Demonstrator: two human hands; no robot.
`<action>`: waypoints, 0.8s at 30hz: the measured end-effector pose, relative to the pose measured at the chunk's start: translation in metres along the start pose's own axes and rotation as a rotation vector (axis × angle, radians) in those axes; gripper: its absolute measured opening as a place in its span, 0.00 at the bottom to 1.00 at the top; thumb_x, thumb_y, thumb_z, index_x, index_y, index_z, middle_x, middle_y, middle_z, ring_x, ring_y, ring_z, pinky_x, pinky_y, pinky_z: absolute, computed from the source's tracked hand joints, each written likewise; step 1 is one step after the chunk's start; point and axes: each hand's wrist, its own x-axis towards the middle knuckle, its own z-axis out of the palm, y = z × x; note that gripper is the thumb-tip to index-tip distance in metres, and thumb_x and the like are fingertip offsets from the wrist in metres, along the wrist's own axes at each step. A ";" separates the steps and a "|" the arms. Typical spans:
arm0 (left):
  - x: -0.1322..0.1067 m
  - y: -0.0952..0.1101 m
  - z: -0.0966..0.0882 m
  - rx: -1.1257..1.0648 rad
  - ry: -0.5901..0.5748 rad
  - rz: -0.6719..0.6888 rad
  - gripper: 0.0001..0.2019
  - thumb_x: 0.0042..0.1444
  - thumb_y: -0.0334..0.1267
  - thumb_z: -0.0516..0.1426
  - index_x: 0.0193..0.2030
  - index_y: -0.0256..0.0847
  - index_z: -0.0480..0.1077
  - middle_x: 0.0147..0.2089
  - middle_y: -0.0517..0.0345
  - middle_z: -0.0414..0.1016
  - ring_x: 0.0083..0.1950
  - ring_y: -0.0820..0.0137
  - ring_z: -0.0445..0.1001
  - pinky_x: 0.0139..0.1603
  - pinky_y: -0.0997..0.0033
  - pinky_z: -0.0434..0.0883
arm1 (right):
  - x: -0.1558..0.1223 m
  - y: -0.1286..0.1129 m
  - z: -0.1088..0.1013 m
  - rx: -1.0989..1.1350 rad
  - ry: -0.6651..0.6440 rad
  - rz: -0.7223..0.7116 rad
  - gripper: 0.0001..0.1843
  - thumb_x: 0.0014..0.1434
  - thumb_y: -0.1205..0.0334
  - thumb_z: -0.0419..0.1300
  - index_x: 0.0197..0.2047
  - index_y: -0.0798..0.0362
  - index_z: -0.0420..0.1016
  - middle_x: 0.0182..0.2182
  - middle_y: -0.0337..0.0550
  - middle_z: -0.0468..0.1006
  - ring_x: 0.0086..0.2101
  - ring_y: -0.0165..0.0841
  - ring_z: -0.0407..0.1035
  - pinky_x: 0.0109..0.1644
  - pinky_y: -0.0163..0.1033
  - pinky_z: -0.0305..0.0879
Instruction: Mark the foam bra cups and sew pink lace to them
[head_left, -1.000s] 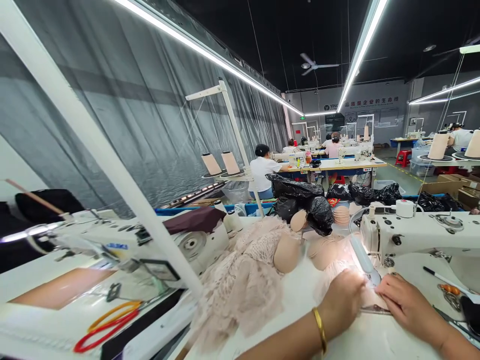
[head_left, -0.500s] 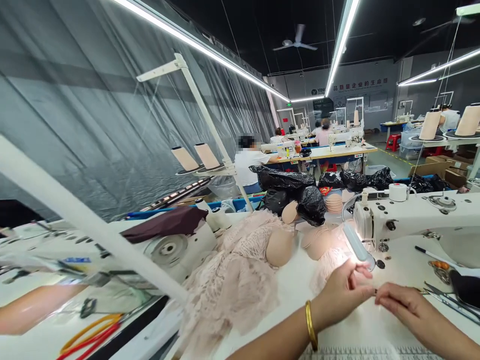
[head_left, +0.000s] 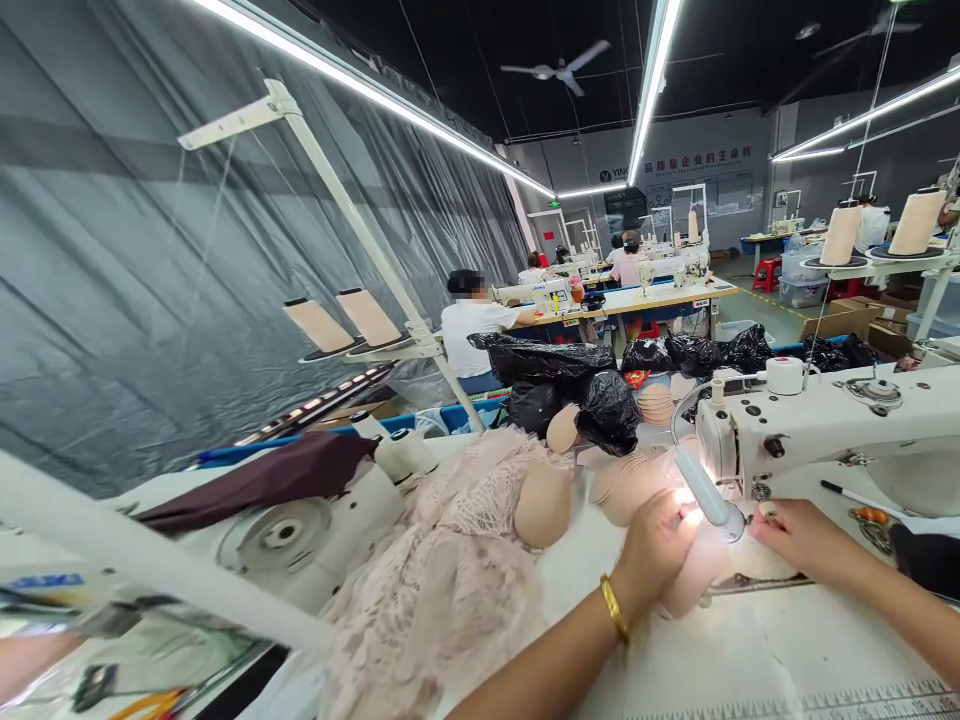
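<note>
My left hand (head_left: 651, 552), with a gold bangle at the wrist, is closed on a pale pink-beige fabric piece (head_left: 694, 578) beside the lamp. The piece lies partly under the hand and reaches toward the sewing machine (head_left: 795, 425). My right hand (head_left: 806, 542) is on the other side of the lamp, near the needle area, with thumb and fingers pinched together. What it grips is too small to make out. A lit tubular lamp (head_left: 705, 487) hangs between both hands and hides some of the work.
Left of my hands lie a heap of beige lace (head_left: 442, 560) and a beige cup (head_left: 544, 505). More stacked cups (head_left: 626, 485) and black plastic bags (head_left: 607, 410) sit behind. A ruler strip (head_left: 862, 700) runs along the front edge. A pen (head_left: 851, 495) lies right. Co-workers sit beyond.
My hands were together in front of the lamp; now they are apart on either side of it, closer to the machine. The pale fabric piece has shifted right, toward the needle area.
</note>
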 end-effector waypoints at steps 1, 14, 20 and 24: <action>-0.009 0.001 0.000 0.034 0.010 0.045 0.07 0.67 0.35 0.55 0.43 0.41 0.76 0.34 0.57 0.76 0.36 0.65 0.74 0.40 0.66 0.74 | -0.016 -0.001 0.002 -0.012 -0.027 -0.005 0.18 0.65 0.53 0.59 0.24 0.48 0.66 0.18 0.33 0.67 0.24 0.34 0.63 0.30 0.36 0.55; -0.022 0.011 0.022 0.124 -0.297 0.508 0.12 0.72 0.32 0.53 0.41 0.41 0.78 0.34 0.56 0.79 0.34 0.69 0.77 0.35 0.70 0.72 | -0.112 0.043 -0.030 -0.434 0.293 -0.059 0.20 0.70 0.53 0.51 0.44 0.55 0.82 0.47 0.67 0.83 0.47 0.61 0.73 0.54 0.68 0.67; -0.023 0.007 0.021 0.145 -0.295 0.391 0.11 0.71 0.34 0.57 0.37 0.41 0.79 0.32 0.57 0.78 0.35 0.68 0.76 0.38 0.69 0.71 | -0.108 0.058 -0.030 -0.401 0.355 -0.027 0.20 0.76 0.48 0.45 0.45 0.49 0.73 0.33 0.52 0.82 0.32 0.48 0.77 0.38 0.51 0.73; -0.022 0.009 0.021 0.156 -0.311 0.376 0.09 0.69 0.33 0.58 0.37 0.40 0.78 0.33 0.56 0.79 0.35 0.67 0.76 0.38 0.68 0.71 | -0.106 0.013 -0.003 -0.292 0.093 0.002 0.14 0.79 0.46 0.46 0.50 0.43 0.67 0.31 0.38 0.83 0.30 0.40 0.79 0.34 0.40 0.69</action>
